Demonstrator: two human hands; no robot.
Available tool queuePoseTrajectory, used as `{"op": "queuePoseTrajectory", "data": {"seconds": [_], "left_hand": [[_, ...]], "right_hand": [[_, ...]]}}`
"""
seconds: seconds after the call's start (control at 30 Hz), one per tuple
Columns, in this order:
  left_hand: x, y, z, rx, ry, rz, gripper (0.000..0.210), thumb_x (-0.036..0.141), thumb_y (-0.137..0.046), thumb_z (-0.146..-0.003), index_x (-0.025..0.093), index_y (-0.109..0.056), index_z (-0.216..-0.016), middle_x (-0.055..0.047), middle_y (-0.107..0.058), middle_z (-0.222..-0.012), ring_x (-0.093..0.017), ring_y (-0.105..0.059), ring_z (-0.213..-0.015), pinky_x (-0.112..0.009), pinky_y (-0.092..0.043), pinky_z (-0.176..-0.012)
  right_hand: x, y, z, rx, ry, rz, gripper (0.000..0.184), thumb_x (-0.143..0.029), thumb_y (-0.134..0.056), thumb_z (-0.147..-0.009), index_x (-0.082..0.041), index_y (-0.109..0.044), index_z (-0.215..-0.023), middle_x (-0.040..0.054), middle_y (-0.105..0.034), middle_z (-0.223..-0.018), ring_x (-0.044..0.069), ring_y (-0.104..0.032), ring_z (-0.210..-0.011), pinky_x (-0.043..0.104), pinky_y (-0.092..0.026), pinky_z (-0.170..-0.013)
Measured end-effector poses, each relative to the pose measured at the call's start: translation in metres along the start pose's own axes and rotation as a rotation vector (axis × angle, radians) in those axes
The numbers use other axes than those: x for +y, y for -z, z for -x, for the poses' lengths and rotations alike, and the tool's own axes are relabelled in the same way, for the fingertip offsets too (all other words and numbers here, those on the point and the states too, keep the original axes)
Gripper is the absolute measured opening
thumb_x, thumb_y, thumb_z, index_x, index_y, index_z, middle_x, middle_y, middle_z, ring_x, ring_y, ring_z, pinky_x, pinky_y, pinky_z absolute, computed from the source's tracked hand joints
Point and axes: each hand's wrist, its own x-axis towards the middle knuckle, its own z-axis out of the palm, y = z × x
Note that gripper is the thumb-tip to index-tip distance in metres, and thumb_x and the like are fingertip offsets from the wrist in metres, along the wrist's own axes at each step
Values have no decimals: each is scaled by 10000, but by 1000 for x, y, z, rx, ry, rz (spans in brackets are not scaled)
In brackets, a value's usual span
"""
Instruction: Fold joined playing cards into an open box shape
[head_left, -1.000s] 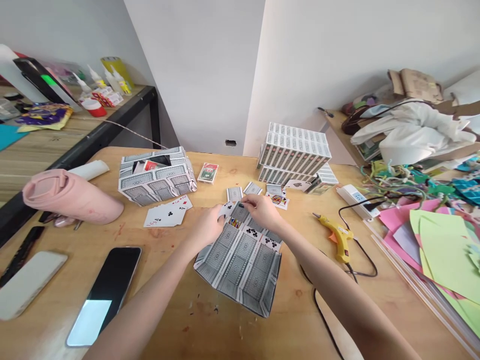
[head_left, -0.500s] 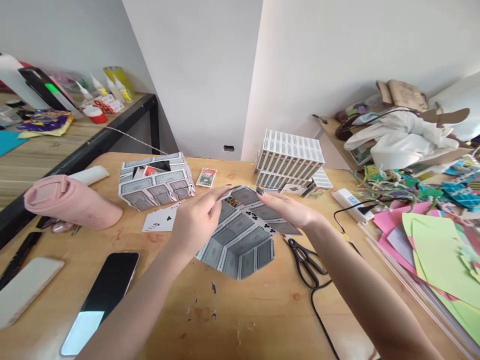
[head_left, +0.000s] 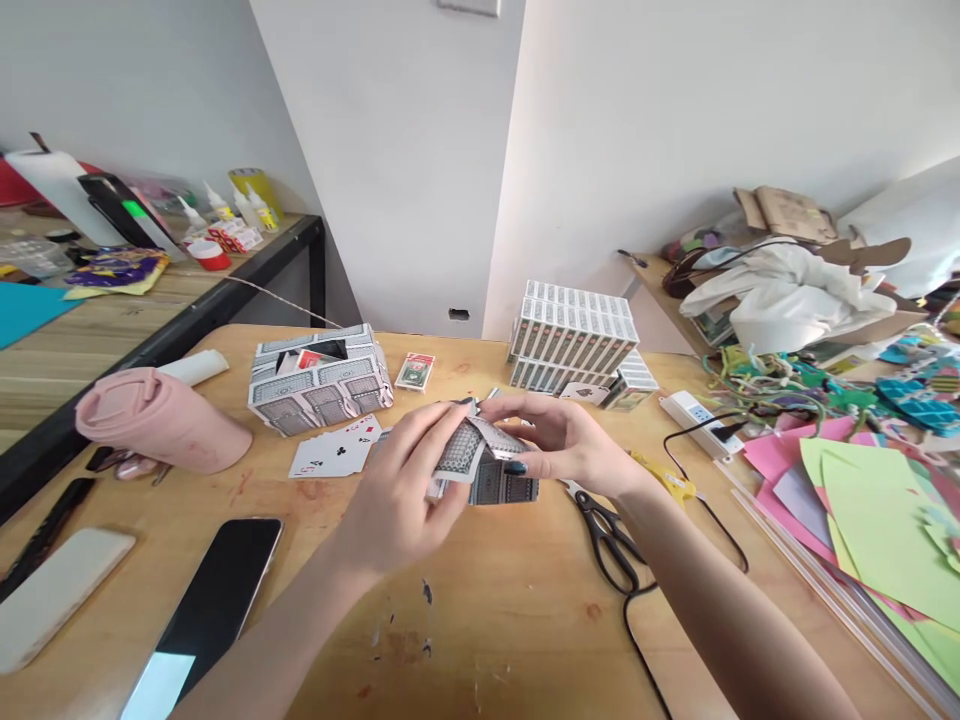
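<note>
Between my hands is a sheet of joined playing cards [head_left: 501, 482], grey patterned backs showing, now bent into a folded shape above the table. My left hand [head_left: 409, 480] wraps its left side, with fingers over the top and thumb below. My right hand [head_left: 551, 440] grips the right side, its dark-nailed thumb pressed on the near face. Loose face-up cards [head_left: 334, 455] lie fanned to the left, behind them a box made of cards [head_left: 322, 380] with an opening in its top. Black-handled scissors [head_left: 611, 545] rest at the right.
Stacked card packs [head_left: 574, 325] stand at the back right, and a single card pack [head_left: 415, 372] at the back. A phone [head_left: 217, 600] and pink tumbler [head_left: 165, 420] are on the left. A power strip [head_left: 694, 415], yellow glue gun [head_left: 664, 475] and coloured paper [head_left: 877, 540] occupy the right.
The card sheet has gone from spread open to folded more compactly. My right hand has moved from its far edge to its right side, fingers curling; my left hand has closed around it.
</note>
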Motion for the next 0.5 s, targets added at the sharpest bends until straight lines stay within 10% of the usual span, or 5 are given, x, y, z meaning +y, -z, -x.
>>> {"op": "queuePoseTrajectory", "data": {"seconds": [0.17,0.5], "left_hand": [[3,27,-1,-288,115,199,650,314,-587,-756,264,-330,-1351,-77,-385,-1376,-284,-409,-1227,-427,-437,-973],[0,40,-16,-333,227,289,485,374,-665,-704,255,-479,-1136,-51,-521,-1223,-232,-513,-1106,-360,-479,-888]], "right_hand": [[-3,1,3,-58,-50,-47,466,-232,-729,-689,-206,-579,-1129,82,-552,-1159,226,-536,-1075,460,-396,-966],[3,0,5,-79,46,-10,490,-217,-753,-662,-232,-600,-1127,63,-530,-1169,221,-487,-1144,435,-325,-1041]]}}
